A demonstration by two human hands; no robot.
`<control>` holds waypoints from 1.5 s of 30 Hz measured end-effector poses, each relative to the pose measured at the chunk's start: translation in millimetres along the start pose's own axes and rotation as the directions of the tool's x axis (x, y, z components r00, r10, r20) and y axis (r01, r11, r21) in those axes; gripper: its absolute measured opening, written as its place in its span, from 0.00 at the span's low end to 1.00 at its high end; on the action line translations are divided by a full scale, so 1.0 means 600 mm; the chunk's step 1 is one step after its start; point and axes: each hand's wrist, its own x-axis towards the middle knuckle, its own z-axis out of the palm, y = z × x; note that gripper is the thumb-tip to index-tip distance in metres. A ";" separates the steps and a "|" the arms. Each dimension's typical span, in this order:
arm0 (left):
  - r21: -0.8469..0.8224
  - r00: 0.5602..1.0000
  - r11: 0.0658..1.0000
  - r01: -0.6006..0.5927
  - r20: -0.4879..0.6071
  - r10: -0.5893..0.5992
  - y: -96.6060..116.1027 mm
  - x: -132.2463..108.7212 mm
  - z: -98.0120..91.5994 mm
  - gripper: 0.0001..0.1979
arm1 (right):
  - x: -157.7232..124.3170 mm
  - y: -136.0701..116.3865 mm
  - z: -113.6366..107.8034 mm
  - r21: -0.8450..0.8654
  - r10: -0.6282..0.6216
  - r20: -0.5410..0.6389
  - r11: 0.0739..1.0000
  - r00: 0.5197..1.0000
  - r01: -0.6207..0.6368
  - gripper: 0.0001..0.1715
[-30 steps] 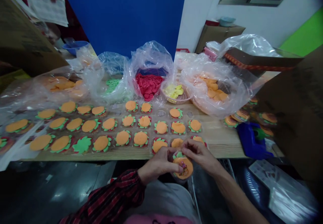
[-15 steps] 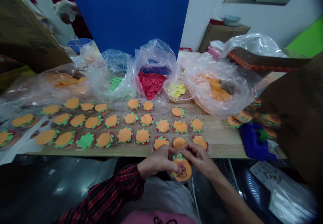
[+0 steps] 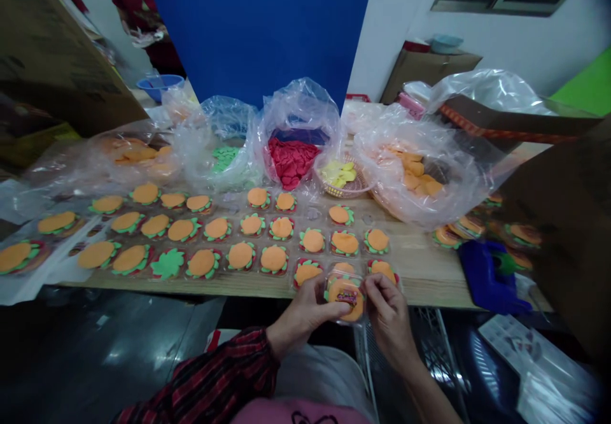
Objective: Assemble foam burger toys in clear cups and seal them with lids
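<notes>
Close to the table's front edge, my left hand [image 3: 305,312] grips a clear plastic pack [image 3: 344,298] with an orange burger-like piece and a printed label inside, thumb on its front. My right hand [image 3: 389,316] is at the pack's right side, fingers pinched together; what is between the fingertips is too small to make out. Rows of orange toy burgers with green and red layers, such as one burger [image 3: 273,258], lie in clear trays behind and to the left. One compartment shows a green leaf piece [image 3: 168,263] on top.
Plastic bags hold red pieces [image 3: 290,162], green pieces [image 3: 224,156] and orange pieces [image 3: 420,176]. A basket [image 3: 351,185] holds yellow pieces. A blue tape dispenser [image 3: 487,277] stands at right, near packed burgers [image 3: 465,226]. A person [image 3: 143,23] is at the back left.
The pack is now more upright and slightly higher, its label more visible. My right hand has moved right, from the pack's top to its side. The view has shifted slightly left.
</notes>
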 end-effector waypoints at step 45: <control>0.022 0.972 0.972 0.232 -0.047 -0.231 -0.017 0.058 0.023 0.21 | 0.022 -0.082 -0.275 -0.582 -0.524 -0.539 0.797 0.659 0.157 0.13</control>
